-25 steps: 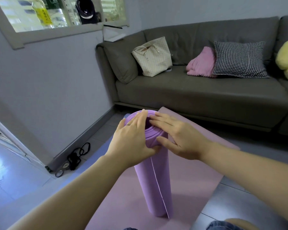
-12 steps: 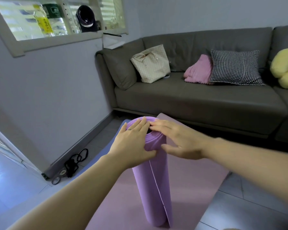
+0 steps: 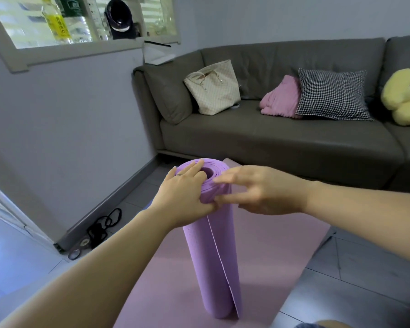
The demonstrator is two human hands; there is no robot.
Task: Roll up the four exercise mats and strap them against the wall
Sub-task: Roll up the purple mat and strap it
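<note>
A purple mat (image 3: 211,256), rolled up, stands on end on a pink mat (image 3: 270,245) that lies flat on the floor. My left hand (image 3: 182,195) holds the roll's upper end, fingers lying over the top rim and thumb round the side. My right hand (image 3: 263,190) reaches in from the right with straight fingers; its fingertips touch the rim and its thumb touches the side just below. The loose outer edge of the roll runs down its front. Black straps (image 3: 104,226) lie in loops by the wall's baseboard at the left.
A grey sofa (image 3: 270,143) fills the back, with a tote bag (image 3: 213,88), cushions and a yellow plush toy on it. The grey wall (image 3: 69,114) runs along the left to a doorway (image 3: 10,245). Grey floor tiles (image 3: 341,280) show at the right.
My right hand has slid rightward off the top of the roll, so the hollow centre shows. My left hand keeps its hold, and the roll stays upright.
</note>
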